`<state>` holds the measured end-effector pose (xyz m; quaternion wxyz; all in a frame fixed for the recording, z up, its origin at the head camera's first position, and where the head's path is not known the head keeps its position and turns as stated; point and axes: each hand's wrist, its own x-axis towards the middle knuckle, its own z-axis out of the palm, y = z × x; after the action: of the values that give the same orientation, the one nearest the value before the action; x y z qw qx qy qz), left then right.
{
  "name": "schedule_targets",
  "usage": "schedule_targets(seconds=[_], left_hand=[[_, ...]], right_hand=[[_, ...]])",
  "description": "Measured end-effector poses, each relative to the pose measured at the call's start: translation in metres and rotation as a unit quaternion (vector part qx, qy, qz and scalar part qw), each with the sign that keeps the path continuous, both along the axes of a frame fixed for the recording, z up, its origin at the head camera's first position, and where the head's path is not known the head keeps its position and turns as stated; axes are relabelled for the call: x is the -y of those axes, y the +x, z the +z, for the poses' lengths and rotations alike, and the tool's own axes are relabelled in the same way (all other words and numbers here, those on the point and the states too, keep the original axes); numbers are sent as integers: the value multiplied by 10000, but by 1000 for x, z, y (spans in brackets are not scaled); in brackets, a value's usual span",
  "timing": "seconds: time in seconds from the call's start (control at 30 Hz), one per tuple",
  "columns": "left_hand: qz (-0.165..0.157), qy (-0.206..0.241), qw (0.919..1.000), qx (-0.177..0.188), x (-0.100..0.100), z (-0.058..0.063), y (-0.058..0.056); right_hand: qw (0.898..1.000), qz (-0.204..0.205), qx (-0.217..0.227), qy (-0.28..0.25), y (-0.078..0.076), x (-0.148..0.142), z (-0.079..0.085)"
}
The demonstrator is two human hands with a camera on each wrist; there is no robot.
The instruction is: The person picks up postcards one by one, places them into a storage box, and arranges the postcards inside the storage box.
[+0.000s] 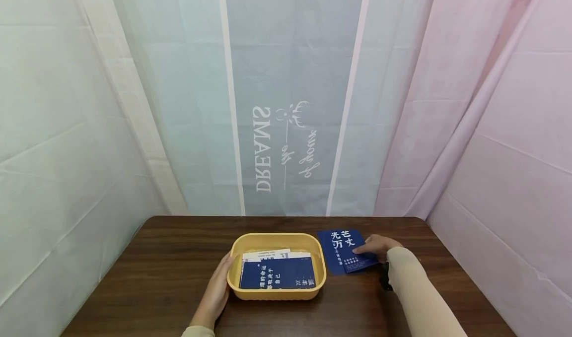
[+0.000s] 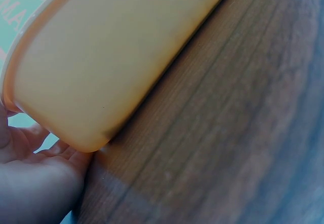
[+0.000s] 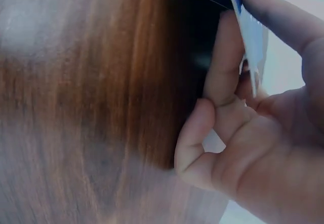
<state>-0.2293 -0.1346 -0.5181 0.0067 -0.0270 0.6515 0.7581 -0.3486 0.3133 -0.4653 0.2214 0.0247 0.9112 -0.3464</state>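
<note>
A yellow plastic basin (image 1: 277, 295) stands on the table with blue printed cards (image 1: 290, 270) and white printed cards (image 1: 268, 253) lying in it. My left hand (image 1: 218, 290) holds the basin's left side, its fingers bent against the outer wall under the rim. To the right of the basin, my right hand (image 1: 380, 246) pinches a small dark blue card (image 1: 356, 263) with white print between thumb and fingers. In the right wrist view this card (image 3: 248, 41) stands edge-on. A larger blue card (image 1: 329, 255) with big white characters lies beneath it, partly covered.
The dark wooden table (image 1: 170, 257) has rounded back corners. A pale blue curtain (image 1: 290, 54) with white lettering hangs behind it, and light fabric walls (image 1: 514, 178) close in both sides. A small black object (image 1: 386, 277) shows by the right wrist.
</note>
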Motion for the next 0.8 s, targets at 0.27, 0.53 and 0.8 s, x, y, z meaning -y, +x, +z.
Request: schedule_targets(seconds=[0.27, 0.53, 0.8], left_hand=[[-15, -13, 10000, 41, 1, -1, 0], [7, -55, 10000, 45, 2, -1, 0], [26, -16, 10000, 27, 0, -1, -2]], right_hand=[[9905, -615, 590, -1080, -4, -7, -5], [9820, -826, 767, -1512, -5, -11, -8], [9835, -800, 763, -1433, -5, -11, -3]])
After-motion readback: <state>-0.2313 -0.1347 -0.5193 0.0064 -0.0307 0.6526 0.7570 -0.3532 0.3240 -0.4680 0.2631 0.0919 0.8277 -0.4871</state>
